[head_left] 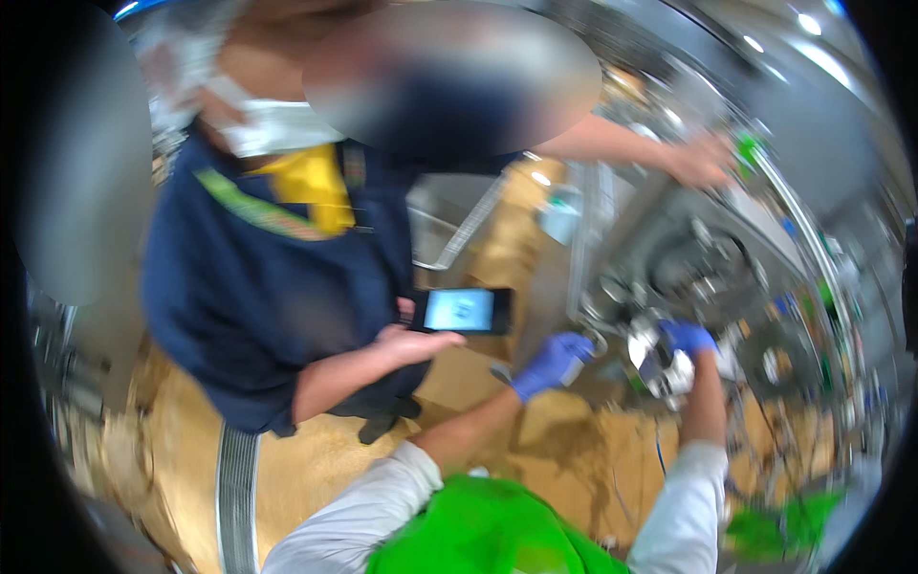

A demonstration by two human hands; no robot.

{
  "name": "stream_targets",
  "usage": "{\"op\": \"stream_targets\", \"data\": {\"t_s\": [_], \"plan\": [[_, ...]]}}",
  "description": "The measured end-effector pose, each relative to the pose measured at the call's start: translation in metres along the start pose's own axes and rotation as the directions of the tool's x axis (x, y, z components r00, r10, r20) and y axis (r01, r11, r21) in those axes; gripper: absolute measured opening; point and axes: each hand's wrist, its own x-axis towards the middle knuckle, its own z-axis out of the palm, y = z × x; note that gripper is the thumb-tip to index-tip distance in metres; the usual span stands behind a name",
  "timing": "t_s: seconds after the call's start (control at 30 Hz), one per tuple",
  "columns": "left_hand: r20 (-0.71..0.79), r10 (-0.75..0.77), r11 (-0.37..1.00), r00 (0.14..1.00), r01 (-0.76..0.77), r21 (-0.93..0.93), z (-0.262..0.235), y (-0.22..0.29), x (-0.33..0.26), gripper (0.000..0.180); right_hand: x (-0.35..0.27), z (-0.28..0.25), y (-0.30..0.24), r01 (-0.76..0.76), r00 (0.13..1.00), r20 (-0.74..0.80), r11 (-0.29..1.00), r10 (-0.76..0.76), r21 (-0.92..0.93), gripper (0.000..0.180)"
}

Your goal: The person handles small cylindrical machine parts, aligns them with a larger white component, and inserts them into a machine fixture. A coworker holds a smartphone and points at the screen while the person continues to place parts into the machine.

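The white rag sits right of centre in the frame, bunched under my right hand, which is closed on it against the steel machine. It looks soft, light and crumpled, best gripped by a fistful. My left hand, just left of it, is curled; holding what, I cannot tell. Farther up, a co-worker's hand holds a tablet.
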Motion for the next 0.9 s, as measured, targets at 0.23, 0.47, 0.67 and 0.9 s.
{"op": "stream_targets", "data": {"t_s": [0.23,0.47,0.67,0.9], "plan": [[0.048,0.103,0.988,0.993,-0.108,0.110,0.010,0.022,-0.010,0.038,0.003,0.044,0.038,-0.115,0.929,-0.301,0.941,0.216,0.319,0.068],[0.021,0.146,0.984,0.989,-0.148,0.097,0.010,0.023,-0.012,0.038,-0.003,0.013,-0.003,-0.282,0.932,-0.122,0.894,0.341,0.348,0.059],[0.002,0.022,0.996,1.000,-0.022,0.091,0.018,0.025,-0.013,0.035,0.002,0.049,0.045,-0.290,0.912,-0.212,0.916,0.352,0.276,0.054],[-0.049,-0.046,0.944,0.998,0.027,-0.329,0.004,0.010,-0.007,0.015,0.013,0.018,-0.003,0.009,0.978,-0.206,0.987,0.024,0.158,0.033]]}}
